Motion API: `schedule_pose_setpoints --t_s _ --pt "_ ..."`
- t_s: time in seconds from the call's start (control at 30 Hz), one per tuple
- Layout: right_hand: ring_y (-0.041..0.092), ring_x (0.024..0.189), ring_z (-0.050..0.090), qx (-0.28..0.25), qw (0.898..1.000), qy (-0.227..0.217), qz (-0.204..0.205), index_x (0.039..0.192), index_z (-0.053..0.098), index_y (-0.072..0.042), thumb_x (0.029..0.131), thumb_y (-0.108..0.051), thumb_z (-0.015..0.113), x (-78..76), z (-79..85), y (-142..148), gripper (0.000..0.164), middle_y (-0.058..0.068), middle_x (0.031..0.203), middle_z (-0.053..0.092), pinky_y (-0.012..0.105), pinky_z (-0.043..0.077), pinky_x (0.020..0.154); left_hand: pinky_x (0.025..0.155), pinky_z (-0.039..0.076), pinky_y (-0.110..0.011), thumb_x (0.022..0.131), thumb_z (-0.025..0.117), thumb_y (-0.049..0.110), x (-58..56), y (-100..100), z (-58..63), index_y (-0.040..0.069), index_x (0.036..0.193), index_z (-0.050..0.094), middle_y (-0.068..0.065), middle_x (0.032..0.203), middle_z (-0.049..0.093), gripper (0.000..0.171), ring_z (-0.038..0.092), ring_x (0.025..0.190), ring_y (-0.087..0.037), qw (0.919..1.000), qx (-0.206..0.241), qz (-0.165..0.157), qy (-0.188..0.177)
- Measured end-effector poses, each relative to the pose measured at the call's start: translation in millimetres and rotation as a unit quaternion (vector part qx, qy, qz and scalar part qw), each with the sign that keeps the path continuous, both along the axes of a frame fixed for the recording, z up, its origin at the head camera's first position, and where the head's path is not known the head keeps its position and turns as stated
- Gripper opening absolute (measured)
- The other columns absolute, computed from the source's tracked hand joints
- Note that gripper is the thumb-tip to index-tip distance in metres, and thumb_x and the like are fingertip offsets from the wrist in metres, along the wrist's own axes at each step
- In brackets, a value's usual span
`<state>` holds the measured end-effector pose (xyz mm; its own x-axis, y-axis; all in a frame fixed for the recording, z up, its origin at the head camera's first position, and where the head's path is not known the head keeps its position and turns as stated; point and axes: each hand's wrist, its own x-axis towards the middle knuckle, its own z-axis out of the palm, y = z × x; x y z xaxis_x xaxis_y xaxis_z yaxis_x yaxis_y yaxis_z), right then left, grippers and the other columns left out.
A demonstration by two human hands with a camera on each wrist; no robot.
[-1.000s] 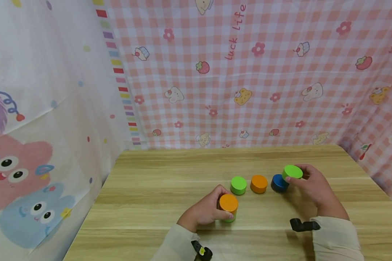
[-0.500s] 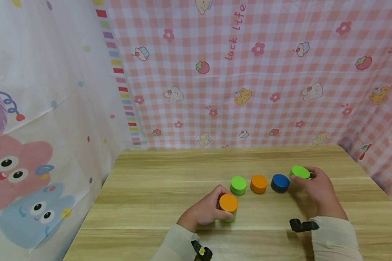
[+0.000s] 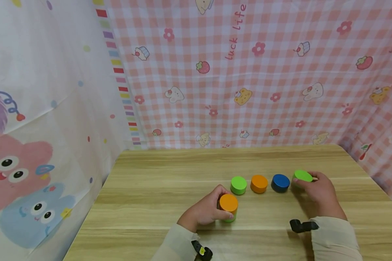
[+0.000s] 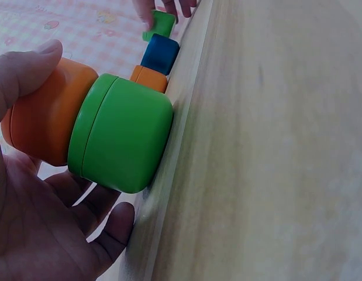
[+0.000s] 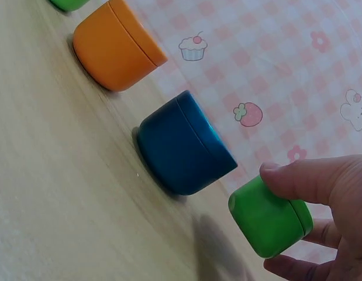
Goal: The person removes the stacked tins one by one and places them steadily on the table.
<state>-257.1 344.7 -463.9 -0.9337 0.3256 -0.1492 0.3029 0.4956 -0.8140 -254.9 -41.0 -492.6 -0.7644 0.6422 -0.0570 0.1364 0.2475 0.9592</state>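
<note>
In the head view my left hand (image 3: 202, 211) grips a small orange lidded tin (image 3: 228, 202), thumb in front and fingers behind. Stacked directly beneath it is a green lidded tin (image 4: 122, 134), seen large in the left wrist view. To the right, my right hand (image 3: 321, 190) pinches another green lidded tin (image 5: 268, 216) between thumb and fingers. This tin is tilted, close over the table, its shadow lying apart from it in the right wrist view. Just left of it stands a dark blue lidded tin (image 3: 280, 183).
An orange tin (image 3: 259, 184) and a further green tin (image 3: 238, 185) continue the row left of the blue one. All rest on a wooden table (image 3: 156, 181). A pink checked cloth (image 3: 189, 83) hangs behind its far edge, and a white printed cloth (image 3: 52, 108) hangs at the left.
My right hand has carried its green tin from over the blue tin to the right and then lower, uncovering the blue one. The left hand and its stack stay where they were.
</note>
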Motion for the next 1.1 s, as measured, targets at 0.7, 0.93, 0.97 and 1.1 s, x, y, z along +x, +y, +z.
schedule_pose_setpoints --t_s 0.7,0.93,0.97,1.1 --pt "0.052 0.125 0.048 0.044 0.999 -0.022 -0.007 0.151 0.038 0.012 0.097 -0.033 0.074 -1.3 -7.4 -1.7 0.079 0.040 0.144 0.046 0.058 0.045 0.098 0.101 0.048 -0.029 0.089 0.084 0.012 0.1 -0.1 1.7 0.018 0.126 0.050 0.004 0.122 0.063 0.050 0.061 0.107 -0.011 1.0000 0.000 -0.002 -0.007" --pt "0.055 0.127 0.046 0.044 0.998 -0.034 0.002 0.155 0.030 0.011 0.096 -0.033 0.075 -1.2 -6.0 -1.4 0.086 0.042 0.146 0.041 0.062 0.044 0.101 0.101 0.047 -0.028 0.089 0.083 0.011 0.2 -0.6 2.7 0.017 0.127 0.050 0.003 0.122 0.063 0.051 0.060 0.108 -0.011 1.0000 0.003 -0.001 -0.009" --pt "0.055 0.129 0.044 0.037 0.999 -0.038 0.007 0.157 0.026 0.011 0.096 -0.034 0.075 -1.1 -5.2 -0.8 0.090 0.043 0.147 0.038 0.063 0.043 0.103 0.101 0.047 -0.028 0.089 0.084 0.011 0.3 -0.6 2.8 0.017 0.127 0.050 0.003 0.122 0.063 0.051 0.060 0.108 -0.012 1.0000 0.004 -0.001 -0.009" --pt "0.059 0.138 0.035 0.010 0.999 -0.045 0.028 0.163 0.008 0.008 0.099 -0.038 0.071 0.1 3.4 0.3 0.101 0.046 0.156 0.024 0.068 0.037 0.111 0.102 0.047 -0.028 0.088 0.084 0.010 0.7 -0.5 2.3 0.018 0.126 0.050 0.004 0.122 0.063 0.051 0.060 0.108 -0.012 1.0000 0.005 -0.001 -0.008"
